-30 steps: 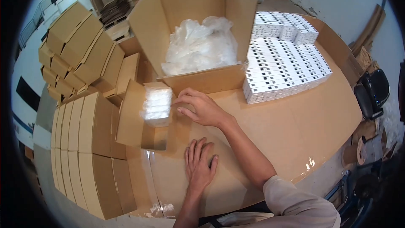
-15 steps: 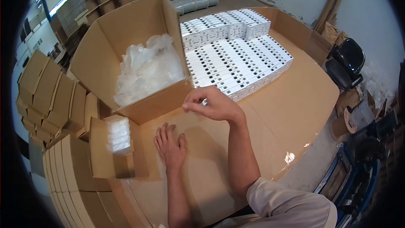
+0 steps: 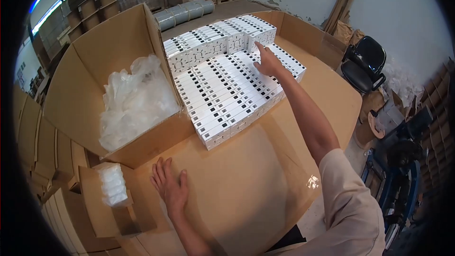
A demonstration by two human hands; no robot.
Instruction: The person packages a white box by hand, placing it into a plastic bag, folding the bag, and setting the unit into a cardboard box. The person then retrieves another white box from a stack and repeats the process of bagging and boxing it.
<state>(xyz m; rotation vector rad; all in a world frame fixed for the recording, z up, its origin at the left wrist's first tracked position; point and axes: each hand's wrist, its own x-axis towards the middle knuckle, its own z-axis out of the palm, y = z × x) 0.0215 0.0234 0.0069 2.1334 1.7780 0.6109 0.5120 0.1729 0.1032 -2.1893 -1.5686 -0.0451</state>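
Rows of white slotted pieces [image 3: 222, 90] lie side by side on the cardboard surface [image 3: 237, 175], with a second layer [image 3: 204, 38] stacked at the back. My right hand [image 3: 268, 61] is over the lower layer near the front of the raised stack, index finger stretched forward and thumb apart, holding nothing. My left hand [image 3: 169, 185] rests on the cardboard with its fingers spread and nothing in it. It is near the small open box [image 3: 95, 208] that holds white wrapped items [image 3: 113, 185].
A large open carton [image 3: 156, 137] with clear plastic bags [image 3: 137, 104] stands at the left. Flat cartons [image 3: 42, 147] are stacked beyond it. A black chair [image 3: 362, 66] and a blue-framed cart [image 3: 412, 180] stand at the right.
My right hand has moved forward over the white pieces and its index finger has extended. My left hand stays flat on the cardboard. The view has shifted to the right.
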